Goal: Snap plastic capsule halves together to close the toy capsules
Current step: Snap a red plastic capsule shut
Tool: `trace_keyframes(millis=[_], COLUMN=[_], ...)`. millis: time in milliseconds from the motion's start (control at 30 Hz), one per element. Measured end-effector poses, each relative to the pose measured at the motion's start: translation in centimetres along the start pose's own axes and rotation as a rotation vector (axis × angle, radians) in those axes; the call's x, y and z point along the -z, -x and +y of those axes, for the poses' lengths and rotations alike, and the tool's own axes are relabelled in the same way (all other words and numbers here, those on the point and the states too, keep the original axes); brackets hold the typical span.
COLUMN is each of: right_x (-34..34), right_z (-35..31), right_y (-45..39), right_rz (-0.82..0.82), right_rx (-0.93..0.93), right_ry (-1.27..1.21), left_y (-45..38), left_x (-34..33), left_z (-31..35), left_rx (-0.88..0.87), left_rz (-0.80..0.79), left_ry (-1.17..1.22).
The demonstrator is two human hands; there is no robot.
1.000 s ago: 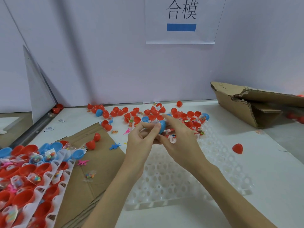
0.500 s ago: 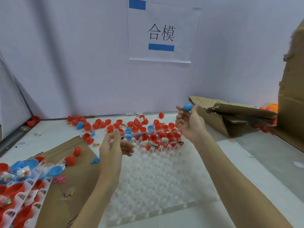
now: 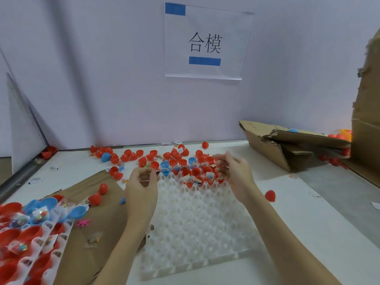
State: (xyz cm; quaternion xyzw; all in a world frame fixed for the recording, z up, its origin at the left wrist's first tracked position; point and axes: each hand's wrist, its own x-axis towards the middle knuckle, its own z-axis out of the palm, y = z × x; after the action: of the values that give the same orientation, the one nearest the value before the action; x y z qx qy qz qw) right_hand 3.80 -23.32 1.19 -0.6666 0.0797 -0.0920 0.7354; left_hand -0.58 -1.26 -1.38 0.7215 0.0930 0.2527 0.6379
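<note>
Capsule halves far left, red and blue, sitting open in a rack with toy packets inside, none closed. Left hand over the white tray, fingers curled round something small and red, too blurred to name. More loose halves heaped along the tray's far edge. Right hand above that heap, fingers loose, apparently empty. By the look of it, plenty left to snap.
</note>
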Motion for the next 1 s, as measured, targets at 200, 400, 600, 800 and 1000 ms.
trace_keyframes(millis=[200,400,600,800,1000], right_x=[-1.4,-1.6,-1.9,-2.1,-2.2], right_z=[0.7,1.4,2.0,2.0,2.2], right_y=[2.0,2.3,2.6,2.9,2.8], right_rz=[-0.027,-0.062,-0.091,-0.101,-0.107], right_rx=[0.182,0.375,0.452,0.456,0.468], right_ry=[0.146,0.403,0.547,0.567,0.580], left_y=[-0.6,-0.9,-1.5,-3.4,-5.2], left_x=[0.4,0.2,0.0,-0.9,-1.6], left_z=[-1.0,-1.2,-1.5,-1.3,-1.6], left_rx=[-0.097,-0.162,-0.063,-0.113,-0.162], left_rz=[-0.059,-0.122,-0.066,-0.139,-0.201], left_ry=[-0.332,-0.490,-0.392,-0.633,-0.792])
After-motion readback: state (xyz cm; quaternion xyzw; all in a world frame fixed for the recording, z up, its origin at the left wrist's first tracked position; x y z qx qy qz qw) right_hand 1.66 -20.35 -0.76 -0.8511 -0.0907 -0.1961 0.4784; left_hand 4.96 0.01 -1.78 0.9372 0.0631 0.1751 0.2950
